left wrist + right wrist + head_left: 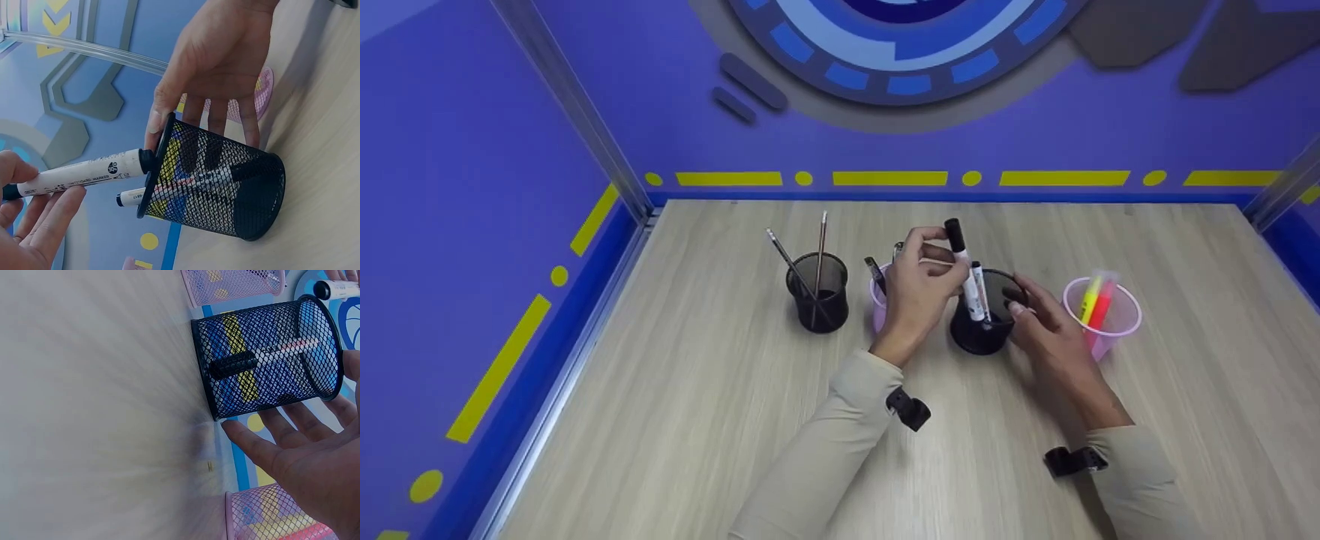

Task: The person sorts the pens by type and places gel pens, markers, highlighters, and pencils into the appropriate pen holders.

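A white whiteboard marker with black ends (pixel 84 173) is pinched between the thumb and fingers of my left hand (pixel 922 285). Its lower end is at the mouth of a black mesh pen cup (pixel 979 337), which stands upright. Inside that cup leans another white marker (pixel 281 351), its black end down. My right hand (pixel 1054 337) holds the cup from the right, thumb at the rim and fingers along the mesh side. Behind my left hand, a pink pen cup (pixel 878 307) is partly hidden, with a black-ended pen (pixel 876 274) sticking out.
Left of these stands another black mesh cup (pixel 823 319) with two pencils (pixel 821 247). To the right, close by my right hand, a pink mesh cup (pixel 1129 322) holds yellow and pink highlighters (pixel 1099 304). A patterned blue wall (pixel 885 150) borders the wooden table (pixel 697 420).
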Tool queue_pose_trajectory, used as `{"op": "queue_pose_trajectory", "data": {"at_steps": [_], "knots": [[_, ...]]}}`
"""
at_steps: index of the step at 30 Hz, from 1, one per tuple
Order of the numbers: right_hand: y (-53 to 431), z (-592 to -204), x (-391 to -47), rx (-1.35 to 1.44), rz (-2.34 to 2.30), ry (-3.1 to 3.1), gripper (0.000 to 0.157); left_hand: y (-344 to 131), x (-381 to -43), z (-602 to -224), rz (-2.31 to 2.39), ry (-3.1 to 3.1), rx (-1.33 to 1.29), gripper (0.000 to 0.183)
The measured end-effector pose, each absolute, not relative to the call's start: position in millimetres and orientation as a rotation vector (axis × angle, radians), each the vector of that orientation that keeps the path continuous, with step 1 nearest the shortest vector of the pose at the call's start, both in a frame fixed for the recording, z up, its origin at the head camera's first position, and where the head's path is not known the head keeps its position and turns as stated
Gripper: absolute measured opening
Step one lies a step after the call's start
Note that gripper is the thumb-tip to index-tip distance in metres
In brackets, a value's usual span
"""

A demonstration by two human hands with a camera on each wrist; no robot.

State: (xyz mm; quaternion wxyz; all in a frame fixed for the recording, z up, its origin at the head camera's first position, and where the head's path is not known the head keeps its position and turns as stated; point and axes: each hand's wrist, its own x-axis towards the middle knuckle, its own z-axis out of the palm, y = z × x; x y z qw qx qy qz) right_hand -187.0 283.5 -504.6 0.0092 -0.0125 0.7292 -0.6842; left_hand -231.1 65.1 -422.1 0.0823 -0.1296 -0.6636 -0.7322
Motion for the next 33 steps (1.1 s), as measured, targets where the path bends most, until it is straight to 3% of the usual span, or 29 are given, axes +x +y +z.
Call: {"op": "queue_pose_trajectory", "data": {"at_steps": [20, 33], "knots": [[284, -504, -187, -0.076, -2.087, 2.352, 0.062, 78, -235, -438, -1.937, -2.162, -0.319, 0.032], [283, -506, -186, -0.084, -2.194, 2.249, 0.062, 80, -232, -439, -1.872, -2.261, -0.332, 0.018]]}}
